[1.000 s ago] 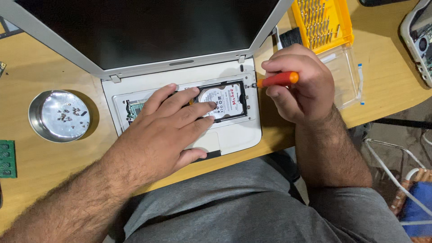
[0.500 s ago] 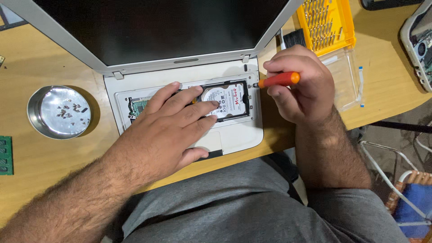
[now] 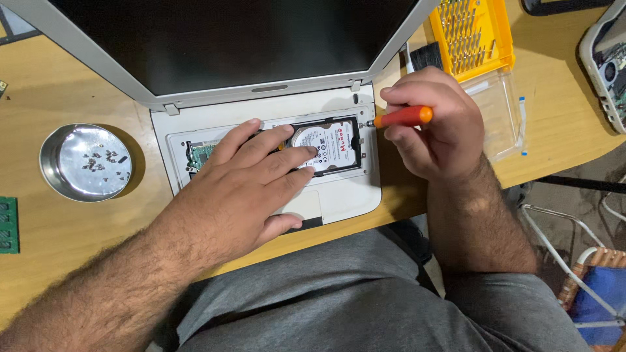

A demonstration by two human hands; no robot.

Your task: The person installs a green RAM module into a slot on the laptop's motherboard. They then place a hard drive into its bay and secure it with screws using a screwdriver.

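A silver laptop with its keyboard removed lies open on the wooden desk, its dark screen tilted back. A hard drive with a white label sits in the open bay. My left hand rests flat on the laptop base, fingertips touching the left part of the drive. My right hand grips an orange-handled screwdriver held sideways, its tip at the right edge of the drive bay.
A round metal dish holding several small screws stands at the left. A yellow bit case and its transparent lid lie at the back right. A green circuit board is at the far left edge. Another device sits far right.
My head view has shifted slightly; both hands stay in nearly the same place on the laptop and the screwdriver.
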